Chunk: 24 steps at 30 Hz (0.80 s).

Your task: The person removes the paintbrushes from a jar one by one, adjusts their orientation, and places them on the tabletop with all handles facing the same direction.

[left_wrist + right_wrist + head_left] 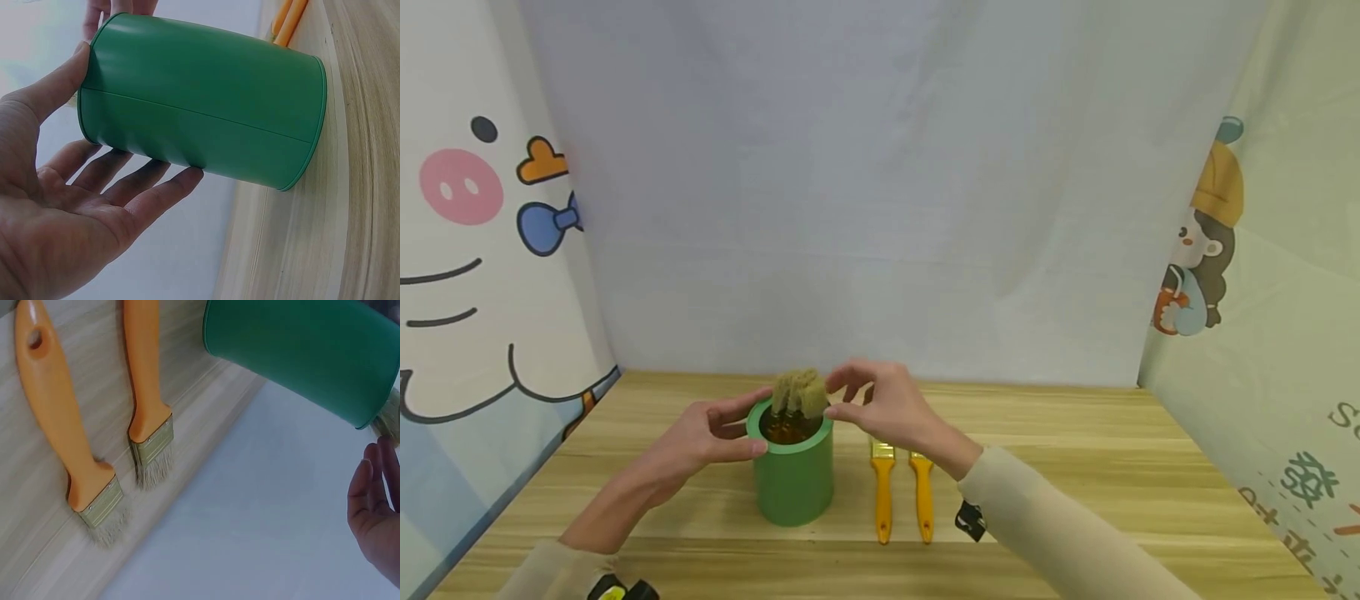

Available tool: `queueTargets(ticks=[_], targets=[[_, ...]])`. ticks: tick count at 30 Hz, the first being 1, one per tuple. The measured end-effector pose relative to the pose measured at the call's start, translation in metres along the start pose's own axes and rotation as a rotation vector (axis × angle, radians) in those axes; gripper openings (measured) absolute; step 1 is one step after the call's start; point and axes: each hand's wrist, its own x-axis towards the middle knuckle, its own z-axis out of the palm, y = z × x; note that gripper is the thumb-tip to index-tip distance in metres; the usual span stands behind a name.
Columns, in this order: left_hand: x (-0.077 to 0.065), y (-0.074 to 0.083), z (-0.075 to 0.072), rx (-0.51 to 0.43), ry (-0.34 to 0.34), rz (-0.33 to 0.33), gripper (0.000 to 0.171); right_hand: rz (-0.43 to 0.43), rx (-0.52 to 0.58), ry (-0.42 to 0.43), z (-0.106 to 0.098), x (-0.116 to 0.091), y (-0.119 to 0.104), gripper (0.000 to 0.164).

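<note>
A green cylindrical container [793, 487] stands upright on the wooden table, with paintbrushes [801, 393] in it, bristle ends up. My left hand [703, 433] grips the container from the left, thumb at the near rim and the fingers along the far side; the left wrist view shows those fingertips against its green wall [200, 94]. At the right of the rim is my right hand [887, 408], close beside the bristles, its fingers loosely bent and thumb apart. Whether its fingertips touch the bristles or rim is unclear. The brush handles are hidden inside the container.
Two paintbrushes with orange handles, a left one [883, 504] and a right one [924, 504], lie side by side on the table [1060, 492], right of the container. A pale curtain [880, 183] hangs behind the table, and printed cloths flank it.
</note>
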Motion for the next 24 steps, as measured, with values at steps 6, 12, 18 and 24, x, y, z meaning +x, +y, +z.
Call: queueTargets(ticks=[6,12,18,24], targets=[[0.001,-0.001,0.001,0.001,0.006,0.007,0.080,-0.036,0.024,0.006,0.011,0.005,-0.005,0.038],[0.000,0.001,0.001,0.006,0.008,-0.008,0.082,-0.058,-0.020,-0.051,0.018,0.007,-0.010,0.038],[0.000,0.001,0.001,0.004,0.006,0.001,0.082,-0.047,-0.081,-0.072,0.024,0.009,-0.016,0.045],[-0.001,0.001,0.001,-0.005,0.004,0.005,0.084,-0.041,-0.097,-0.085,0.031,0.010,-0.020,0.041]])
